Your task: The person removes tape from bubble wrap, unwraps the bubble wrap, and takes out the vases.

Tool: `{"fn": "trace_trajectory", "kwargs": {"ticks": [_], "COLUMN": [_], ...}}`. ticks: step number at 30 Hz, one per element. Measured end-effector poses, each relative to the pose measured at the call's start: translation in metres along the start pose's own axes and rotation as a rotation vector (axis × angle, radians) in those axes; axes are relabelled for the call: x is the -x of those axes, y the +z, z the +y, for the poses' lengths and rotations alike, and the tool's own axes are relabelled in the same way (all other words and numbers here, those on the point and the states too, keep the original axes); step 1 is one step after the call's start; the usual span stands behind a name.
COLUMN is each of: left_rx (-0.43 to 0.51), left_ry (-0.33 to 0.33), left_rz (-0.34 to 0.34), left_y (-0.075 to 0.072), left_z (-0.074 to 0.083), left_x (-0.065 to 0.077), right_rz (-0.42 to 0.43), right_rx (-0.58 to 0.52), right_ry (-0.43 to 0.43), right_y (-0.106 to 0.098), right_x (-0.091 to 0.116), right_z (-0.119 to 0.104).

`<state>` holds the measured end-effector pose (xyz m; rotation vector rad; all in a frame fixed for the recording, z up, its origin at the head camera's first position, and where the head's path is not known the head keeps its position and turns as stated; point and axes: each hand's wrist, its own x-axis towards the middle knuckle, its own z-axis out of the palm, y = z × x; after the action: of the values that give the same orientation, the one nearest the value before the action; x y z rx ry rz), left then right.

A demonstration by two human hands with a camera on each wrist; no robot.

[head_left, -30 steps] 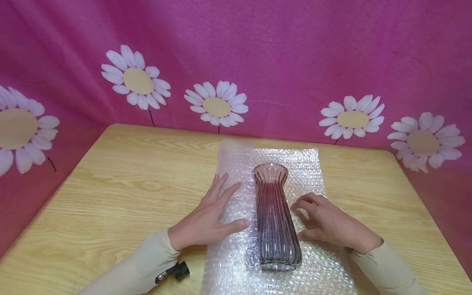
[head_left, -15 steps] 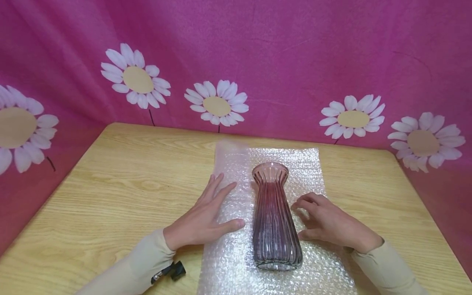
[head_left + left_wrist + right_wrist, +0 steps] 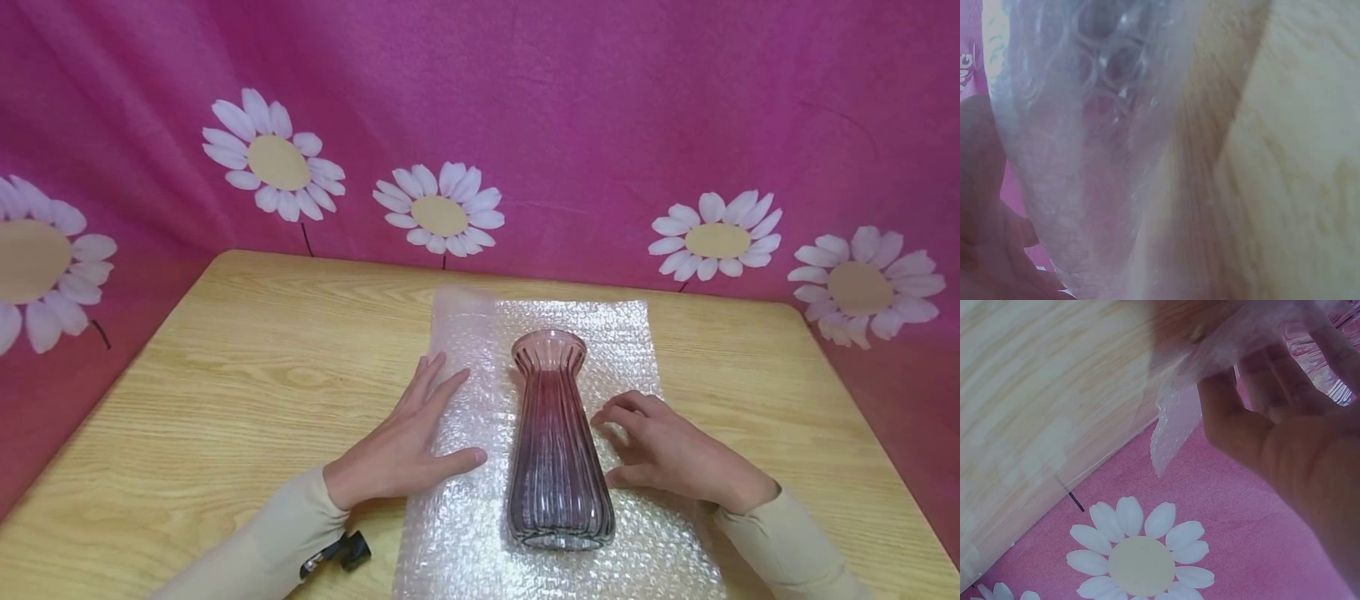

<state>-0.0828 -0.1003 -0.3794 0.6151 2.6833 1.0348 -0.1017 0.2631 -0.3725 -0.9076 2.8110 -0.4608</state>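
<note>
A ribbed glass vase [image 3: 558,442], pink at the neck and grey-purple toward the base, lies on its side on a sheet of bubble wrap [image 3: 525,575]. Its mouth points to the far side of the table. Left of the vase, my left hand [image 3: 401,454] rests on the raised left part of the wrap, fingers spread and straight. In the left wrist view that part of the wrap [image 3: 1110,125] stands up beside the hand. On the other side, my right hand [image 3: 667,454] touches the wrap with loosely bent fingers [image 3: 1222,406], close to the vase.
The wooden table [image 3: 262,392] extends on both sides of the wrap. A pink cloth [image 3: 562,125] with printed daisies hangs behind and beside it. A small black wrist camera [image 3: 352,550] is attached at the left sleeve.
My left hand has slid to the left, and the left part of the bubble wrap has moved away from the vase with it. More of the vase's left side shows. The right hand has stayed put.
</note>
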Motion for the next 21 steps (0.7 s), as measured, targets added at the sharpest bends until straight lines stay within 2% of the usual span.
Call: {"fn": "trace_trajectory", "kwargs": {"ticks": [21], "left_rx": [-0.013], "left_ry": [-0.037], "left_rz": [0.009], "left_y": [-0.0078], "left_z": [-0.0044], "left_x": [0.0023], "right_rz": [-0.007], "right_rx": [-0.008], "right_ry": [0.000], "right_y": [-0.0004], "right_x": [0.0000], "right_z": [0.0013]}}
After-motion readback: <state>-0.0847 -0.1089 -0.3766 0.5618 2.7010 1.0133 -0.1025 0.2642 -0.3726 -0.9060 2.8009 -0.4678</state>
